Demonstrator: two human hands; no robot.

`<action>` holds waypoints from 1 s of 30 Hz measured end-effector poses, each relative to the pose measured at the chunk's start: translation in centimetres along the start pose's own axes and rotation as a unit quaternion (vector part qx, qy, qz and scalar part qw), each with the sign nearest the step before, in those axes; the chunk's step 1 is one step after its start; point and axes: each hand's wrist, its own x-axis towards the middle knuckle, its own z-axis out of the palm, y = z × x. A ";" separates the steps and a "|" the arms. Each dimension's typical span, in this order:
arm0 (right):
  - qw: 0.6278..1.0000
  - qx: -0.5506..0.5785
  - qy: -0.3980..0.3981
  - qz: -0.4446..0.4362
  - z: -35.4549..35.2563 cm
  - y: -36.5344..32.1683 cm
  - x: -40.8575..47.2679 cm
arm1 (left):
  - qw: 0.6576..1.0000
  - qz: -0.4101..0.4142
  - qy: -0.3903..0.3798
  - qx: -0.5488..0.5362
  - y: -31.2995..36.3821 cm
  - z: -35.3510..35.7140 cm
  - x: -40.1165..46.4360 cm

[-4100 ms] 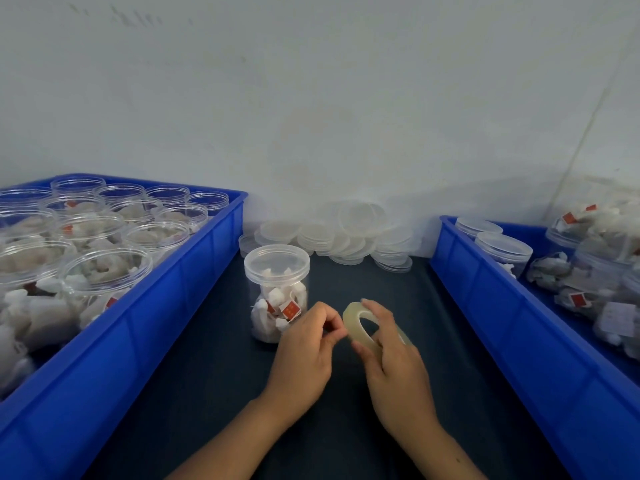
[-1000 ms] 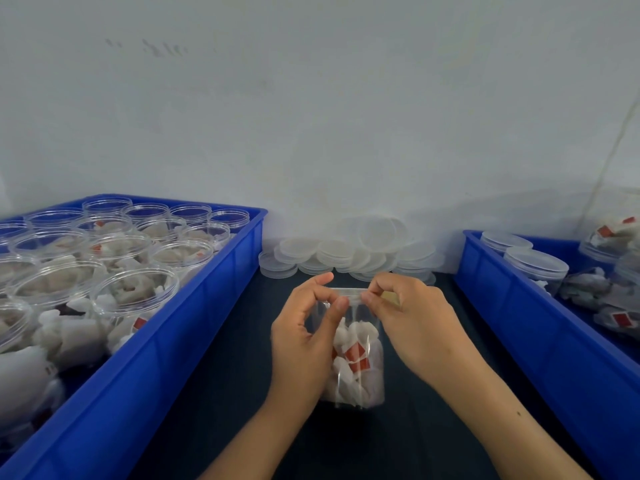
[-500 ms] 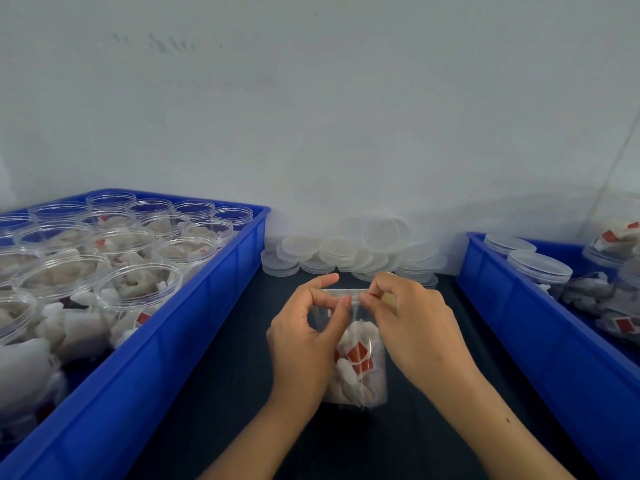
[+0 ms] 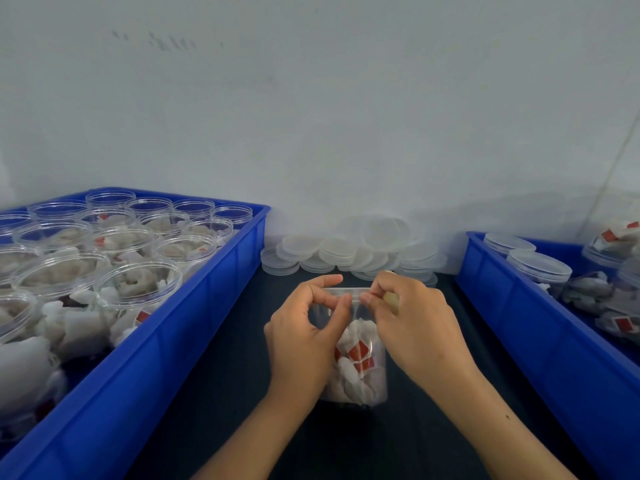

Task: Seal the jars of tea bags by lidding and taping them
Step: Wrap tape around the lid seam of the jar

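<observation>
Fingers (image 4: 341, 303) of the left hand (image 4: 301, 344) are curling round the lidded rim of the jar (image 4: 360, 368) at lower centre of the frame, thumb pressing the near side. Fingers of the right hand (image 4: 419, 327) are pinching what appears to be a tape roll (image 4: 390, 301), largely hidden, at the rim just beside that thumb. The jar, holding tea bags (image 4: 356, 362), is standing on the dark surface (image 4: 221, 368) between two blue crates: open jars (image 4: 138, 282) are filling the left crate (image 4: 194, 327), lidded jars (image 4: 538, 266) are sitting in the right crate (image 4: 519, 327). Loose lids (image 4: 349, 251) are lying behind. Likely faults: the clear tape may be creasing or missing the lid seam if the jar is turning under a loose grip; the free end may be sticking to a fingertip.
</observation>
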 end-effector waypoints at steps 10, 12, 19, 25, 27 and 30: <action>1.000 0.010 0.003 0.001 0.0 0.1 0.0 | 0.973 -0.134 0.020 -0.186 -0.2 0.2 -0.1; 1.000 0.012 0.004 -0.003 0.0 0.0 0.1 | 0.961 -0.166 0.014 -0.222 -0.2 0.4 -0.2; 1.000 0.010 -0.017 -0.007 -0.3 -0.2 0.0 | 0.922 -0.266 -0.098 -0.265 0.3 0.8 -0.9; 0.995 -0.014 -0.080 -0.050 -0.8 -0.7 -0.2 | 0.944 -0.245 -0.118 -0.185 -0.1 0.3 -0.3; 0.993 -0.018 -0.100 -0.064 -1.1 -0.8 -0.2 | 0.946 -0.245 -0.110 -0.182 -0.3 0.3 -0.2; 0.987 -0.078 -0.122 -0.075 -1.9 -0.7 -0.1 | 0.952 -0.228 -0.094 -0.179 -0.6 0.4 -0.2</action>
